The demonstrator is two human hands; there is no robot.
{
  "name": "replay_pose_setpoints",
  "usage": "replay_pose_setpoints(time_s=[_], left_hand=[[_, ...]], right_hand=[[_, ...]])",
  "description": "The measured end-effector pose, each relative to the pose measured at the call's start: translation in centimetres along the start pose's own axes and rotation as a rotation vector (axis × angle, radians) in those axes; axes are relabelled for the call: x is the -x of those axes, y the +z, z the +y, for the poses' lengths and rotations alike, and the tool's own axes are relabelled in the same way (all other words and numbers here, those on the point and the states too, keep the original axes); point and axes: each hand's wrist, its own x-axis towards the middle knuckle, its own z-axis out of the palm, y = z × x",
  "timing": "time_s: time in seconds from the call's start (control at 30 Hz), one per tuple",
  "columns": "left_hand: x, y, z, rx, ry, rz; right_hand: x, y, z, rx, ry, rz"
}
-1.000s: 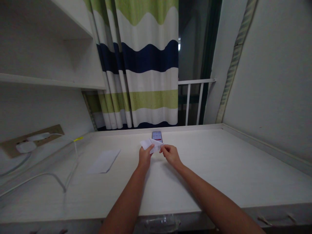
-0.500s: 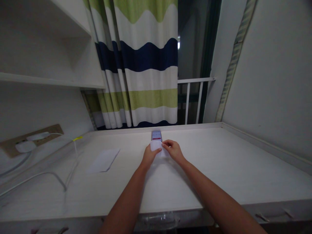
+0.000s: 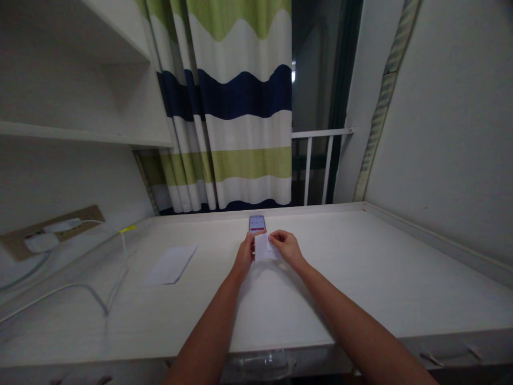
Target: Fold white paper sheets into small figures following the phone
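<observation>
A small white piece of paper, with a fold line or overlapping layer at its right, is held up above the desk between my two hands. My left hand is closed on its left edge, index finger along the top. The fingertips of my right hand pinch the paper's upper right part. Just behind the paper, a phone with a lit screen lies or leans at the back of the desk; the paper and left fingers cover its lower end.
On the white desk, a stack of white paper sheets lies to the left. White cables run from plugs in a wall socket across the left side. A striped curtain hangs behind the desk, and a shelf juts out upper left.
The paper has turned and now hangs more upright, its face toward me. My left thumb has left the front of the paper, and the left index finger now lies along its top edge.
</observation>
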Motion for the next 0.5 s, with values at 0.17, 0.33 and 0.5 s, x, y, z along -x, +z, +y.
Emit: replay_pose_setpoints(time_s=[0.17, 0.33, 0.5], left_hand=[[-0.1, -0.1, -0.2, 0.027, -0.083, 0.006], [0.5, 0.2, 0.6, 0.025, -0.089, -0.003], [0.8, 0.3, 1.1, 0.030, -0.119, -0.027]], right_hand=[[0.2, 0.1, -0.3, 0.008, -0.023, -0.027], [0.4, 0.1, -0.2, 0.059, -0.071, -0.050], [0.5, 0.2, -0.3, 0.065, -0.110, -0.059]])
